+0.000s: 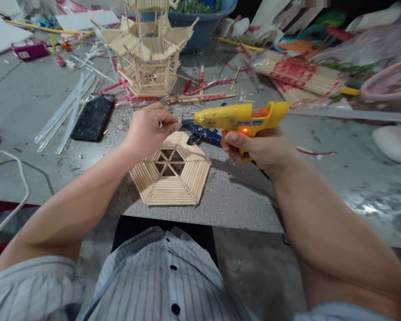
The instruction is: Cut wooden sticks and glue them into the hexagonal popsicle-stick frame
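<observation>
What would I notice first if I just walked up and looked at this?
Probably the bright yellow glue gun in the right hand, its tip aimed at a tiny stick pinched by the left hand. Just below lies a flat hexagon of sticks, and farther back stands a stick pagoda.

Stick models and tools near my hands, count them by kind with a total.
Stick models: 2, tower and hexagon
Glue guns: 1, in right hand
Cutters: 1
Phones: 1
Total: 5
</observation>
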`<act>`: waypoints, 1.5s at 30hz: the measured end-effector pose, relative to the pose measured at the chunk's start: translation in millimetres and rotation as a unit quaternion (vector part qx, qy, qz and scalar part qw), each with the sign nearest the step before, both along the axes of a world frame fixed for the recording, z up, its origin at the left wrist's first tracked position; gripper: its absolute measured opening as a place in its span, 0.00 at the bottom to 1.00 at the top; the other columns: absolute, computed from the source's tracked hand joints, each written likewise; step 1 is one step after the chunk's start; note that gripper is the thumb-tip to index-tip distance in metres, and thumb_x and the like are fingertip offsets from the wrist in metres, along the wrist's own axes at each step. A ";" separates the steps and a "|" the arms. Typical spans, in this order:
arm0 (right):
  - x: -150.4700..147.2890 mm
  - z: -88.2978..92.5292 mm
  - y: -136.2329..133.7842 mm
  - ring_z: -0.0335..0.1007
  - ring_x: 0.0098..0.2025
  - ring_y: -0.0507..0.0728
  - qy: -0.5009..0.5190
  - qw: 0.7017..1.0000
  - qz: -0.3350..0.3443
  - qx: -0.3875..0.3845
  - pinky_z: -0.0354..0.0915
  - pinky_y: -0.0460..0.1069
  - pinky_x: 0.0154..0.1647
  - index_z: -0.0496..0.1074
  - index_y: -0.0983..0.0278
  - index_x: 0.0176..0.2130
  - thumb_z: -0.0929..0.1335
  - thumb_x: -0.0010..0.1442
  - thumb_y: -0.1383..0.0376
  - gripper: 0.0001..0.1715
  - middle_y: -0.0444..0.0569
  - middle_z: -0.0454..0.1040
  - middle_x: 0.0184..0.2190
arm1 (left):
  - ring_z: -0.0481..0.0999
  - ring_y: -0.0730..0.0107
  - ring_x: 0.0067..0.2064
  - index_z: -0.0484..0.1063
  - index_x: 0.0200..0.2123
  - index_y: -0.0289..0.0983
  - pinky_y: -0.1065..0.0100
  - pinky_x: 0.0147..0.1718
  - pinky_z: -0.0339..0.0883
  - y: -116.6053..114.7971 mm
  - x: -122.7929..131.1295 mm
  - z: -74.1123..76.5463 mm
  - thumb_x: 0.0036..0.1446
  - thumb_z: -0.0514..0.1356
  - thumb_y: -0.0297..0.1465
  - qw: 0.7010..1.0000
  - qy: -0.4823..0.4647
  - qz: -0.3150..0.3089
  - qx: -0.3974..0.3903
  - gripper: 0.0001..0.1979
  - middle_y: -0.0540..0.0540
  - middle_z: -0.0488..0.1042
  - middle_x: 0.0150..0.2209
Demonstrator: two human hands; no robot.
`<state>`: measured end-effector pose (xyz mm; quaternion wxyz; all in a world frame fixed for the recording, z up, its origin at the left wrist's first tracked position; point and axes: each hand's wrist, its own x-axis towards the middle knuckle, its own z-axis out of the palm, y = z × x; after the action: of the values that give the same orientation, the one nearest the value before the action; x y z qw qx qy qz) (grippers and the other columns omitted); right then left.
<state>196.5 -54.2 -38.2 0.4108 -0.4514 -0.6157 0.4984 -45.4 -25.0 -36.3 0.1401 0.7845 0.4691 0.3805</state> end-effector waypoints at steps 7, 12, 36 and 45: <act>-1.6 1.7 -1.2 0.54 0.14 0.47 -0.007 1.000 -0.002 0.000 0.51 0.45 0.11 0.65 0.60 0.22 0.76 0.41 0.41 0.29 0.41 0.62 0.15 | 0.73 0.70 0.32 0.78 0.28 0.40 0.67 0.32 0.66 -0.6 0.0 -0.5 0.52 0.63 0.32 1.000 -0.004 0.000 0.003 0.04 0.48 0.75 0.28; -1.9 2.0 -1.5 0.54 0.14 0.47 -0.015 1.000 -0.004 0.010 0.50 0.45 0.11 0.64 0.60 0.21 0.76 0.42 0.41 0.30 0.41 0.61 0.15 | 0.73 0.70 0.32 0.78 0.28 0.39 0.67 0.33 0.66 -0.9 0.1 0.3 0.52 0.63 0.32 1.000 0.003 0.002 0.004 0.05 0.47 0.76 0.29; 37.8 7.4 31.3 0.58 0.13 0.46 0.049 0.949 -0.286 0.126 0.52 0.44 0.13 0.69 0.65 0.33 0.75 0.53 0.63 0.13 0.45 0.73 0.23 | 0.70 0.77 0.22 0.78 0.23 0.36 0.71 0.27 0.65 -1.6 -6.6 19.6 0.45 0.65 0.33 0.953 0.106 -0.124 -0.257 0.06 0.54 0.71 0.17; 60.1 -5.9 52.4 0.66 0.21 0.48 -0.002 0.904 -0.428 0.019 0.53 0.41 0.13 0.66 0.65 0.35 0.66 0.60 0.79 0.10 0.42 0.68 0.26 | 0.69 0.78 0.20 0.78 0.19 0.40 0.73 0.23 0.58 -10.1 -1.9 17.3 0.42 0.66 0.29 0.915 0.230 -0.213 -0.256 0.03 0.55 0.74 0.18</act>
<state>256.6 -1.9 -44.1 0.5918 -0.6645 -0.3738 0.2618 -47.4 -35.1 -19.1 0.3018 0.8691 0.3916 0.0180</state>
